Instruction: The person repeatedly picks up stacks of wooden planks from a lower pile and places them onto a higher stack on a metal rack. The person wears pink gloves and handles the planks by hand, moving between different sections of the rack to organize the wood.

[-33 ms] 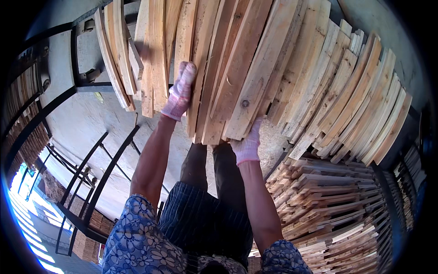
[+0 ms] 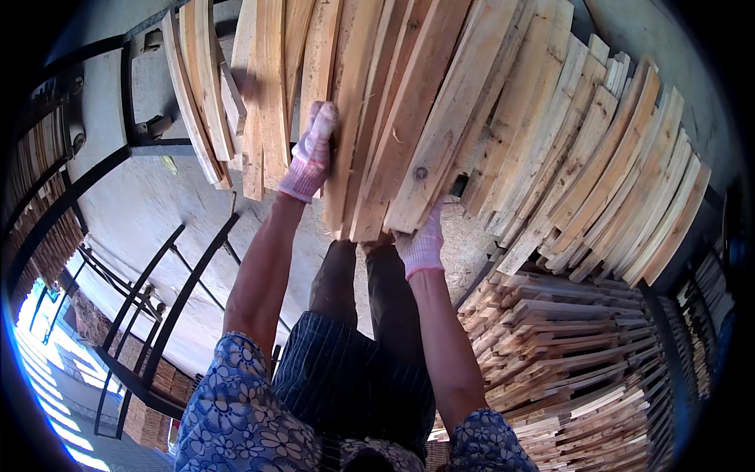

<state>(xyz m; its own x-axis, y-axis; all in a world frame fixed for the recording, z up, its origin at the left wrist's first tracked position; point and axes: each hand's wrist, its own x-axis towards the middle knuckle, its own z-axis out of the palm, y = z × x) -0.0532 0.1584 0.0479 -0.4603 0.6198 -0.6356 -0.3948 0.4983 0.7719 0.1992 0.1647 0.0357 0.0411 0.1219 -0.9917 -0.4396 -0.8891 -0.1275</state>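
Note:
A bundle of long, pale wooden boards (image 2: 421,169) lies lengthwise ahead of me, its near ends just above my legs. My left hand (image 2: 313,151), in a pink and white knit glove, presses the bundle's left side with its fingers pointing away along the wood. Gloved the same way, my right hand (image 2: 422,245) grips the bundle at its near right corner. Its fingers are partly hidden behind the board ends. One board on the right side of the bundle shows a dark knot.
More boards stand in a row (image 2: 582,149) to the right, and a few loose ones (image 2: 200,102) lie at the far left. Below the row is a tall stack of wood (image 2: 566,338). Black metal frames (image 2: 169,315) rise on the left over a pale floor (image 2: 181,204).
The held boards have shifted slightly away from me, and the boards at their left side sit closer together. The gap to the row on the right looks a little wider. Both hands moved with them.

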